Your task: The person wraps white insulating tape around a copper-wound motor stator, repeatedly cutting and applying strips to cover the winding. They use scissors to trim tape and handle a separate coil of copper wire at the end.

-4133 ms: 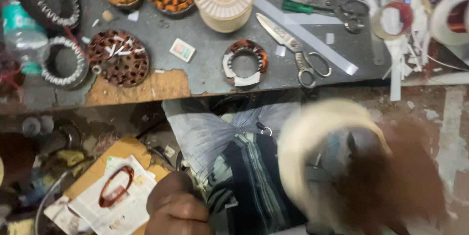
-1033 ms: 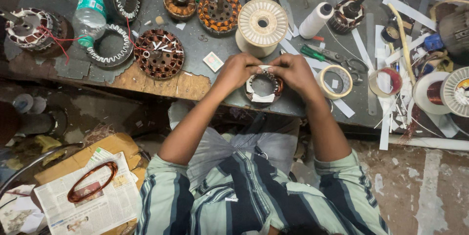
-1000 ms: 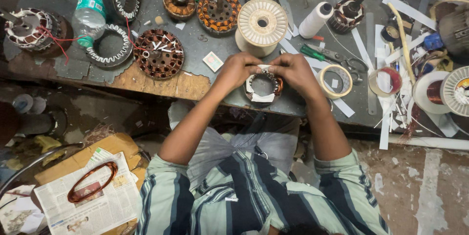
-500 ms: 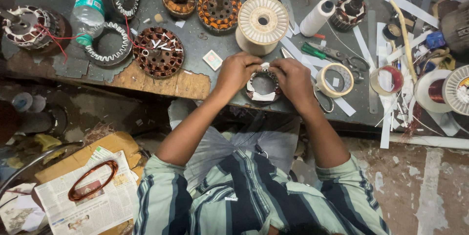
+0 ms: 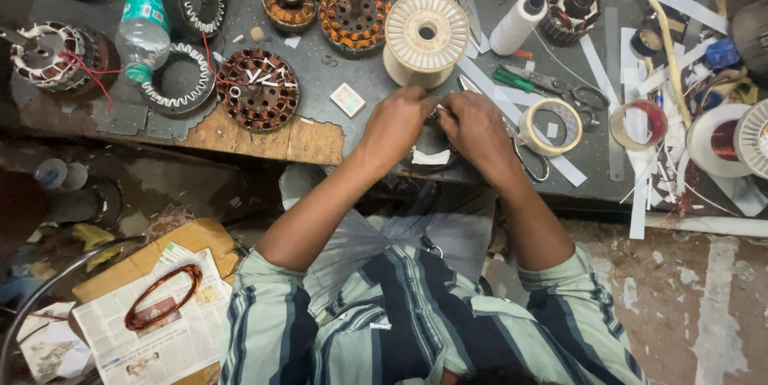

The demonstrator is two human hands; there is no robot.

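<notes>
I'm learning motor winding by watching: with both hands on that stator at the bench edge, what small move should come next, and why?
Probably press the white insulation paper down into its slot. Both the left hand and right hand pinch at the top of the stator, which sits near the bench edge, and the paper shows loose at its lower rim.

A clear bottle (image 5: 142,23) with a green label stands top left; a small square packet (image 5: 347,99) lies mid-bench
</notes>
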